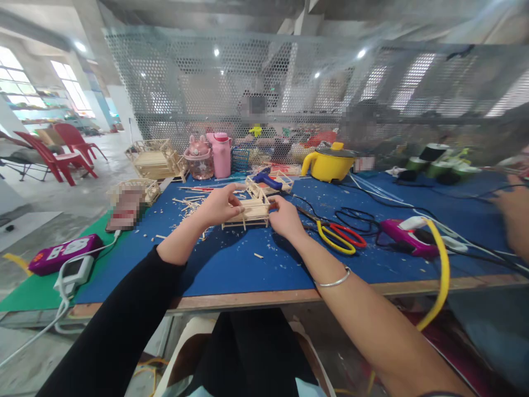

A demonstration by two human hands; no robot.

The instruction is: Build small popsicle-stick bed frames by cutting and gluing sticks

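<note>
A slatted model [253, 209] of pale, thin wooden sticks is grasped at its ends by the left hand [221, 205] and right hand [286, 218], over the flecked blue worktop [243, 275]; loop-handled scissors [324, 238] are laid at right.

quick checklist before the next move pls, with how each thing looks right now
1. Left hand on the small pale wooden stick-built frame: ok, at its left side.
2. Right hand on the frame: ok, at its right end.
3. Frame's legs all touching the flat blue mat: cannot tell.
4. Mat free of scraps: not ok, thin pale wooden sticks and bits lie scattered.
5. Metal scissors with red and yellow loop handles laid down: ok, on the mat.
6. Blue pistol-shaped glue gun hot: cannot tell.
</note>
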